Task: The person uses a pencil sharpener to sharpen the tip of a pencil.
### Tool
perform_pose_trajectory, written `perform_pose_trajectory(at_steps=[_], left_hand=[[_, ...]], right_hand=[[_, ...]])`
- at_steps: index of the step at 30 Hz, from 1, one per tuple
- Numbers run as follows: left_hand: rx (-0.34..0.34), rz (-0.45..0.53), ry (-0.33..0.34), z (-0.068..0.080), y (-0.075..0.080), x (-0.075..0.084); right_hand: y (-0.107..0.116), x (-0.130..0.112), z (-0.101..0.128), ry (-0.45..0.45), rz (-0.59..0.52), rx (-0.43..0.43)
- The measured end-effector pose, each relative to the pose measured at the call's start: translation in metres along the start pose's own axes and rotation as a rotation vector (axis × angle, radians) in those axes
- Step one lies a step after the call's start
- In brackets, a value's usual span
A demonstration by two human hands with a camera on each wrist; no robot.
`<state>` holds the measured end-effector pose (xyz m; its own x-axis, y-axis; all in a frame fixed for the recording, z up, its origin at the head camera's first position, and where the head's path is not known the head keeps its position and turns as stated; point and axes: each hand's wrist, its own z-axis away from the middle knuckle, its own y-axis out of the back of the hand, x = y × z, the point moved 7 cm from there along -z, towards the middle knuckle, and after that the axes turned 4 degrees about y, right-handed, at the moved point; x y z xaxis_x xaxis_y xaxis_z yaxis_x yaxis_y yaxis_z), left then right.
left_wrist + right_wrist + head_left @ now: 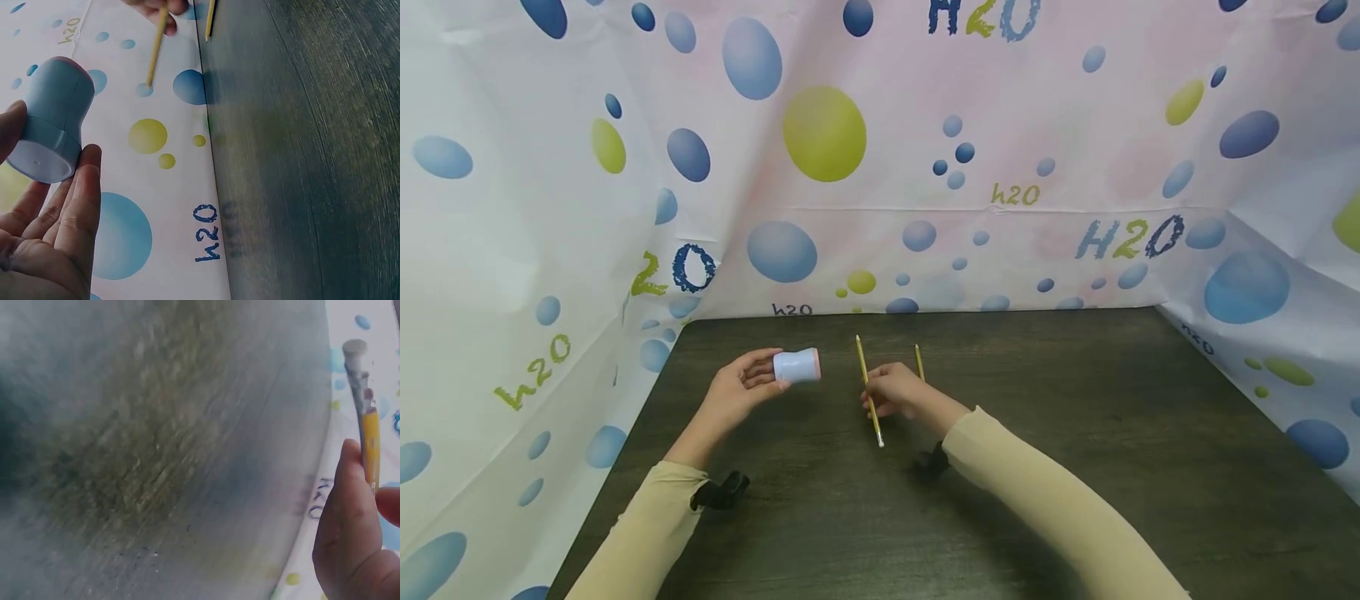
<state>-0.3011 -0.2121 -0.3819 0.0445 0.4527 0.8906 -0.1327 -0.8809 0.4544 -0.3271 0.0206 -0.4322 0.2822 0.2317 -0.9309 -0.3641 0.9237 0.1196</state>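
Note:
My left hand (735,390) holds a small light-blue container (793,367), narrowed at the waist and pink at one end, sideways above the table. In the left wrist view the thumb and fingers grip the container (57,100) near its wider pale end; its inside does not show. Between thumb and fingers my right hand (898,390) pinches a yellow pencil (862,363), point away from me. Its metal band and eraser end stand out clearly in the right wrist view, on the pencil (371,440). A second yellow pencil (919,360) lies just beyond the right hand, partly hidden by it.
A dark wooden table (1120,433) spreads under both hands. Behind it and at both sides hangs a white sheet (880,75) printed with blue and green dots and H2O lettering. Black straps (721,492) sit at the wrists.

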Motion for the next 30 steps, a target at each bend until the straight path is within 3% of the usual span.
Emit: perform_pose_trajectory(at_steps=[7,14,21,30], left_hand=[[-0.011,-0.018,0.001,0.0,-0.003,0.001],[-0.058,0.023,-0.013,-0.001,-0.013,0.005],[-0.07,0.034,-0.012,0.002,-0.012,0.006],[-0.083,0.054,0.001,0.009,-0.013,0.011]], right_hand=[[0.001,-0.002,0.032,0.095,0.036,-0.105],[0.017,0.001,0.059,0.17,0.144,-0.104],[0.024,0.0,0.071,0.252,0.229,-0.145],[0.039,-0.002,0.08,0.345,0.365,-0.107]])
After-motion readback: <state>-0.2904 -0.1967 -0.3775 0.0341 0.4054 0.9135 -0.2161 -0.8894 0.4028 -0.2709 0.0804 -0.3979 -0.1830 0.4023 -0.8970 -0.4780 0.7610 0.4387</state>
